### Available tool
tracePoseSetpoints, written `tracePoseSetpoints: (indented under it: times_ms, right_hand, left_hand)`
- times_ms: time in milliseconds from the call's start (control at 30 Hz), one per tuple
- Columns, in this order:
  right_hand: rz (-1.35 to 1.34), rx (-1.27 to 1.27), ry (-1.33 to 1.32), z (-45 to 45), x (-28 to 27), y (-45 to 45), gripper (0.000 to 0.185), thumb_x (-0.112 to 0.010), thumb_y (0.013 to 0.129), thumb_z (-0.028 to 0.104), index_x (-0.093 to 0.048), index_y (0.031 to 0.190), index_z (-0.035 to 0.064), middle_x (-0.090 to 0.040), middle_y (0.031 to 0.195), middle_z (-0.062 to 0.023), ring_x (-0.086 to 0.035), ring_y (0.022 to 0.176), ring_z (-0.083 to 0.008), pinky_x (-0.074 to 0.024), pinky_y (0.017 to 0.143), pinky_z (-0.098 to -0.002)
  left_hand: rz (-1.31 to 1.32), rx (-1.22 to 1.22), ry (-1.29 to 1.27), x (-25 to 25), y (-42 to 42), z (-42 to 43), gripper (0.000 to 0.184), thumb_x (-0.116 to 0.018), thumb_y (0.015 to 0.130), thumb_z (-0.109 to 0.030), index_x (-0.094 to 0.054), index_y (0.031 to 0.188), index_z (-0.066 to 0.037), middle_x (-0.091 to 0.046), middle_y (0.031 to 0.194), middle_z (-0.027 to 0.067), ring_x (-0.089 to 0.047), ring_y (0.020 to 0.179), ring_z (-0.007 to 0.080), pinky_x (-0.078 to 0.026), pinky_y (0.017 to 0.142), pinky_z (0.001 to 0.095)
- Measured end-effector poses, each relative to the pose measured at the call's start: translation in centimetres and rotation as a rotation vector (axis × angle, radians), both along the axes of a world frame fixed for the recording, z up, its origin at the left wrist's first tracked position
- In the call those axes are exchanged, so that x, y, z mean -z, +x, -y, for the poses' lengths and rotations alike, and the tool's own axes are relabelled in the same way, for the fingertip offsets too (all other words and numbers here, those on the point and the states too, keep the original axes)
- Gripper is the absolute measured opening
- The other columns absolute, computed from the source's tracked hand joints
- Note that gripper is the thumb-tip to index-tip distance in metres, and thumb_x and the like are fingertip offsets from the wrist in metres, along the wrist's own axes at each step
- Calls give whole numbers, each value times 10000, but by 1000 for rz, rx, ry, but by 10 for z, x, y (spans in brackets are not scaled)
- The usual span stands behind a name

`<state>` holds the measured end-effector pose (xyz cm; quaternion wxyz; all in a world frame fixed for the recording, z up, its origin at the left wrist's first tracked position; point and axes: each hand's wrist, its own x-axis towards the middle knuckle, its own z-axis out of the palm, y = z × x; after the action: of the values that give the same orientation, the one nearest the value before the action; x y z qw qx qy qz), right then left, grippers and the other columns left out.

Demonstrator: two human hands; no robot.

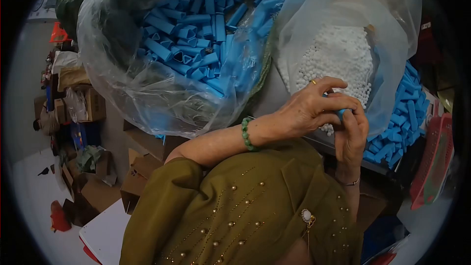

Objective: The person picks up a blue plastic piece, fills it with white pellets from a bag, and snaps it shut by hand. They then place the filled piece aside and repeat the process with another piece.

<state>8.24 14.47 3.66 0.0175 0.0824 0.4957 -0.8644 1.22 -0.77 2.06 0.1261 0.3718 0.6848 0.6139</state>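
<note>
My left hand point(308, 110), with a ring and a green bead bracelet, reaches across to meet my right hand point(352, 130) in front of the white beads point(336, 59). Both sets of fingers are closed around a small blue tube point(341, 113), mostly hidden by them. Just behind my hands, the white beads lie heaped in a translucent plastic bag point(392, 14). Loose blue tubes point(400, 118) are piled to the right. More blue triangular tubes point(189, 44) fill a large clear bag point(113, 88) at the left.
A pink plastic basket point(431, 159) stands at the far right. Cardboard boxes point(140, 179) are on the floor at the left, near a white panel point(105, 230). Farther off, a person point(47, 120) is beside stacked cartons point(93, 104).
</note>
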Motion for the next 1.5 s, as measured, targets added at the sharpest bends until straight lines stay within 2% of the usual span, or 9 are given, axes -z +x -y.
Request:
tracePoseSetpoints:
  times_ms: [200,333,500,767,1000,1267,1367,1433,1500]
  right_hand:
    - [-406,-100,232,-23,-30,-1,332,-460,975,177,-500,1202,-61,-553,1199,-222,-612,840,-166,-520,706,-279]
    - [-624,382,309,-110,-65,33,455,-466,990,340,-508,1229,-45,-525,1225,-254,-601,693,-168,-459,587,-238]
    - [-305,1046,636,-188,-65,11,269,-517,980,194,-589,1117,-25,-664,872,-133,-655,745,-171,-517,593,-254]
    - [-53,868,866,-217,-16,-15,286,-525,978,171,-581,1180,-23,-613,1168,-141,-680,813,-186,-567,644,-276]
    - [-219,911,840,-158,-40,6,234,-509,975,134,-630,1101,-21,-660,1060,-132,-654,763,-126,-516,651,-243]
    - [-436,197,762,-48,-32,12,190,-483,927,-7,-638,1019,-68,-621,1005,-149,-599,706,-141,-480,632,-230]
    - [-239,65,652,-19,-19,3,190,-491,881,-78,-648,987,-59,-611,965,-112,-593,682,-124,-483,622,-214]
    - [-210,22,602,-1,-13,-5,192,-525,865,-75,-655,1002,-42,-615,958,-96,-601,696,-121,-494,629,-220]
    - [-202,20,600,11,-5,-12,258,-541,847,-79,-658,1067,-11,-610,1024,-102,-611,730,-130,-505,641,-229]
  left_hand:
    - [-81,-19,130,-36,-37,48,367,-666,852,-65,-627,1215,-90,-549,1269,119,-587,1036,218,-525,804,311]
    - [-450,-555,-602,-37,-85,132,280,-692,779,-18,-652,1057,-29,-623,1037,129,-617,891,291,-500,741,360]
    - [-718,-588,-1164,6,-94,175,336,-686,735,-35,-633,1067,-45,-606,1022,107,-565,1008,331,-491,799,403]
    - [-859,-605,-1314,17,-102,176,320,-641,744,21,-635,1058,-36,-609,1019,117,-574,1003,336,-503,807,400]
    - [-1071,-594,-1097,-2,-107,187,272,-601,781,29,-631,1044,-33,-583,989,96,-591,925,297,-522,730,358]
    - [-871,-908,-649,-59,-102,189,180,-545,952,-90,-633,1106,-58,-604,1007,74,-603,870,219,-493,742,326]
    - [-229,-922,-151,-61,-85,175,213,-513,994,-157,-635,1122,-38,-611,966,50,-588,818,135,-490,723,275]
    - [318,-530,390,-55,-75,158,269,-488,1010,-194,-619,1136,5,-612,944,46,-574,808,106,-494,735,270]
    - [511,-454,461,-42,-58,118,299,-501,1004,-216,-600,1138,33,-618,981,72,-594,843,131,-513,771,283]
